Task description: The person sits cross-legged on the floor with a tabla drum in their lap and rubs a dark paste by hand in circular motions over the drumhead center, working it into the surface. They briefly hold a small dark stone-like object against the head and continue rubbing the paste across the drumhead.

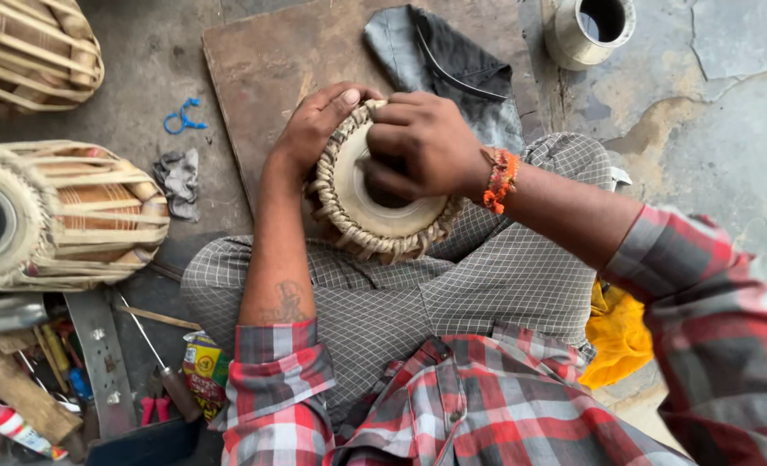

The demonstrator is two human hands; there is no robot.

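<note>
My left hand cups the braided rim of the small round hide-topped drum resting on my checked lap; my right hand presses curled fingers onto its smooth skin, above cracked concrete floor.

Both my arms reach forward over my crossed legs, sleeves pushed up to the elbows. My left hand is cupped, fingers curled over and pressing down, thumb out of sight. My right hand is bent at the wrist, knuckles up, fingers curled under and pressing inward, tips hidden. Right wrist wears an orange thread band. Left forearm shows a tattoo.
</note>
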